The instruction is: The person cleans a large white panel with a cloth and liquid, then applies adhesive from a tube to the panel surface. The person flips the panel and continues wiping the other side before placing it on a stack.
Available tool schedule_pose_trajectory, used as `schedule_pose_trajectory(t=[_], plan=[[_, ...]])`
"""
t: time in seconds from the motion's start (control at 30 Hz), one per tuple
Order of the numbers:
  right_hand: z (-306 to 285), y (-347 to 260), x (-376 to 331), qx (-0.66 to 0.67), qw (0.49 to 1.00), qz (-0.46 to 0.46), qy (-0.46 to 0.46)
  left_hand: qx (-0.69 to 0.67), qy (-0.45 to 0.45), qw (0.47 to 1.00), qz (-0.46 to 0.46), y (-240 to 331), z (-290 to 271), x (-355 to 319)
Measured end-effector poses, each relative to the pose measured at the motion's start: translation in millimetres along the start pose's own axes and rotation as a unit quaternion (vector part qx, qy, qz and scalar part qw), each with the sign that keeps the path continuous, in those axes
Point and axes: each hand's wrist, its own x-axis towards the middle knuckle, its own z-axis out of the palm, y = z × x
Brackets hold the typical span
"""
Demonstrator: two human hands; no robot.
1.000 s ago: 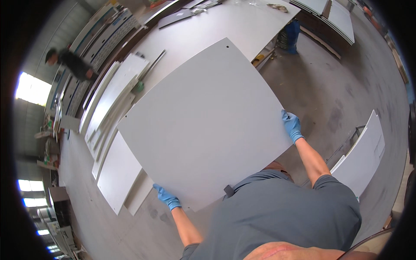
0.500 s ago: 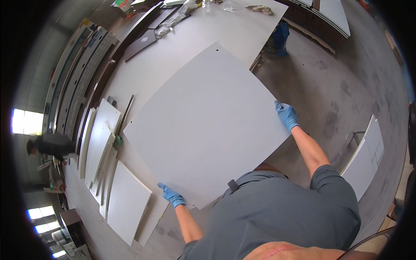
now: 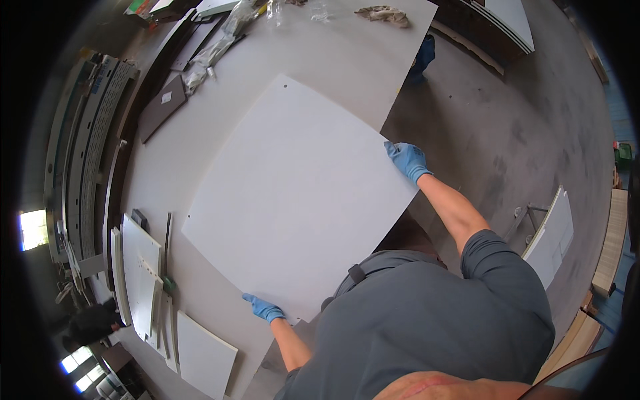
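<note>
A large white panel (image 3: 300, 193) with small dark holes near its corners lies over the worktable in front of me. My left hand (image 3: 264, 307), in a blue glove, grips its near-left edge, the fingers partly hidden by the board. At the right edge, my right hand (image 3: 407, 161), gloved in the same blue, is closed round the rim with the thumb side on top. Whether the panel rests fully on the table or is slightly raised, I cannot tell.
Several smaller white boards (image 3: 203, 353) lie on the left of the table (image 3: 333, 53). A dark brown board (image 3: 163, 107), plastic bags and a crumpled glove (image 3: 383, 15) are at the far side. Another person (image 3: 93, 325) is at the left. Stacked panels (image 3: 497, 33) stand far right.
The panel has moved left and farther over the table, with both hands still on it. My view has turned, so the table and the boards appear shifted.
</note>
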Motion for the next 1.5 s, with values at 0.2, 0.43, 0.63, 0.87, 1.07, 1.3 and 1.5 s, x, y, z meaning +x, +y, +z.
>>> schedule_pose_trajectory(t=[0.2, 0.43, 0.63, 0.87, 1.07, 1.3, 1.5], plan=[[-32.4, -11.8, 73.8, -0.022, 0.998, -0.052, -0.02, 0.296, 0.008, 0.955, 0.005, 7.7, 46.6, -6.2], [-109.6, -24.8, 158.6, -0.249, 0.909, -0.205, -0.262, 0.483, 0.042, 0.874, 0.016, 35.0, 74.1, -40.9], [-181.1, -2.3, 281.0, -0.114, 0.92, -0.374, 0.035, 0.295, 0.202, 0.933, -0.031, 78.1, 109.1, -123.5], [-254.3, -21.9, 467.8, -0.225, 0.869, -0.41, 0.16, 0.127, 0.096, 0.906, 0.392, 229.5, 174.9, -115.2], [-218.5, -19.3, 562.2, -0.211, 0.879, -0.426, 0.038, 0.134, -0.038, 0.828, 0.543, 301.3, 407.1, -227.2], [-160.6, -66.1, 463.1, 0.111, 0.739, -0.663, 0.036, 0.207, -0.116, 0.839, 0.489, 321.2, 554.8, -336.9], [-96.6, -69.8, 372.9, 0.042, 0.618, -0.778, -0.108, 0.105, -0.03, 0.922, 0.372, 382.3, 609.1, -332.6]])
